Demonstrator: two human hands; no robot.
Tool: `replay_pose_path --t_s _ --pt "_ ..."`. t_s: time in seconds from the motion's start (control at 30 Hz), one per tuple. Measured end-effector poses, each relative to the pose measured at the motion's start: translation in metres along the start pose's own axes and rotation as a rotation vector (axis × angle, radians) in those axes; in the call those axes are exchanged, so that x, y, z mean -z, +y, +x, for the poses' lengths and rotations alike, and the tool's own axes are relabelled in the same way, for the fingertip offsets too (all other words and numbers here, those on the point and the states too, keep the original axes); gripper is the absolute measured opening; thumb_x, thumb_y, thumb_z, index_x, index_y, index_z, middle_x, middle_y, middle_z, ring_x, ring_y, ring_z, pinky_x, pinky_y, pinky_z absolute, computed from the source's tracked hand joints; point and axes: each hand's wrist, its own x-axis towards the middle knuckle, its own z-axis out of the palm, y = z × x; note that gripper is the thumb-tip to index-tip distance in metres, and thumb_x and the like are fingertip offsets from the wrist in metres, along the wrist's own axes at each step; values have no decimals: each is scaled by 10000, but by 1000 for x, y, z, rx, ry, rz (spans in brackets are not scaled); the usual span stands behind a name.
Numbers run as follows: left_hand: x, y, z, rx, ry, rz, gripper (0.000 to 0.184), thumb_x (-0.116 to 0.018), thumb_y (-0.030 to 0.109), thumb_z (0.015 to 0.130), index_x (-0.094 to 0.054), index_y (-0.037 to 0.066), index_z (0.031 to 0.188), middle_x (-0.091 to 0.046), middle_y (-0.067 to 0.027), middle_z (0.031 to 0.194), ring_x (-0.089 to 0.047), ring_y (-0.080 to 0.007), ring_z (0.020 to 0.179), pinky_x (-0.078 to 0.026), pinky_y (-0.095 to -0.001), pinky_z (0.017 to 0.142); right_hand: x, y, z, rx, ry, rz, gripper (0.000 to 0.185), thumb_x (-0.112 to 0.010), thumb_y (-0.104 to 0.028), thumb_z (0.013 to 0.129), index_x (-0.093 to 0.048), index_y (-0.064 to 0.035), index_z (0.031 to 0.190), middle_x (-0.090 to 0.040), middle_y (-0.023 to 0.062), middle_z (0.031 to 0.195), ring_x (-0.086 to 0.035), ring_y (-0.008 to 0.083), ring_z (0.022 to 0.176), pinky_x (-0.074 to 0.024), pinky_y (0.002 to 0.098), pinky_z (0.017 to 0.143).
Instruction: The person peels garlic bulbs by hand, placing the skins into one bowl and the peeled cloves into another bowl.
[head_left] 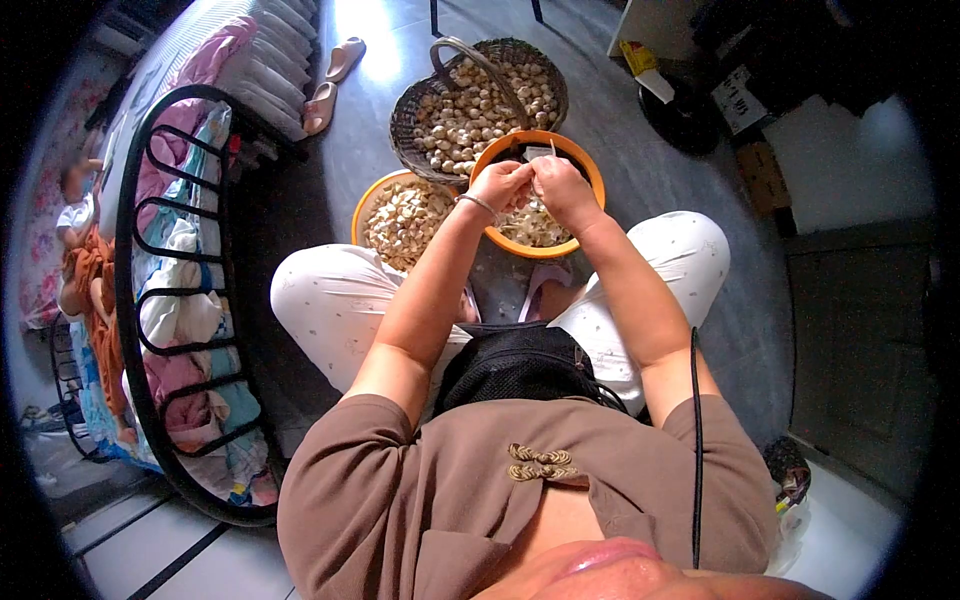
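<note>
My left hand (500, 190), with a bracelet at the wrist, and my right hand (566, 192) meet above an orange-rimmed tub (597, 180). Their fingers are pinched together around something small that they hide. Pale scraps and peelings (535, 228) lie in the tub below, and a thin light strip (552, 147) shows just past my right fingers. To the left stands a second orange-rimmed bowl (358, 215) full of pale cut or separated pieces (405, 220). Behind both is a wicker basket (405, 125) of small round whitish bulbs (470, 115), perhaps garlic.
My knees in white trousers flank the containers. At left is a black metal bed frame (128, 250) with bedding, and another person (85, 235) is beyond it. Pink shoes (320, 108) lie on the grey floor (370, 110). A dark round object (680, 120) and a cardboard box (760, 178) are at right.
</note>
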Motion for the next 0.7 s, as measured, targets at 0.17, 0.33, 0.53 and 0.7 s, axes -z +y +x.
replay_pose_path --t_s 0.17,0.33,0.53,0.7 --pt "6 0 0 -46 -102 -101 259 -531 282 893 -563 49 785 -489 15 606 -413 -69 439 -329 -206 395 -4 13 2 -120 -12 279 154 -452 -104 796 -578 -45 861 -587 161 811 -562 324 772 -453 404 721" --pt "9 2 -3 -36 -186 -431 252 -549 290 849 -565 39 850 -512 -20 653 -463 -87 517 -376 -207 447 -2 18 2 -560 -72 984 219 -418 -129 819 -604 -14 820 -620 75 770 -589 229 728 -463 346 706" --pt "15 -5 7 32 -329 -586 347 -509 370 831 -568 32 882 -584 -87 753 -553 -151 600 -459 -224 498 -3 23 3 -296 60 786 276 -406 -139 849 -604 -20 999 -598 100 991 -551 217 948 -412 308 865" --pt "12 1 2 39 -259 -632 432 -467 443 835 -564 24 880 -594 -96 767 -585 -168 621 -411 -191 371 9 -1 6 -144 65 790 290 -433 -134 888 -558 -16 1121 -584 94 1043 -543 182 981 -412 291 881"
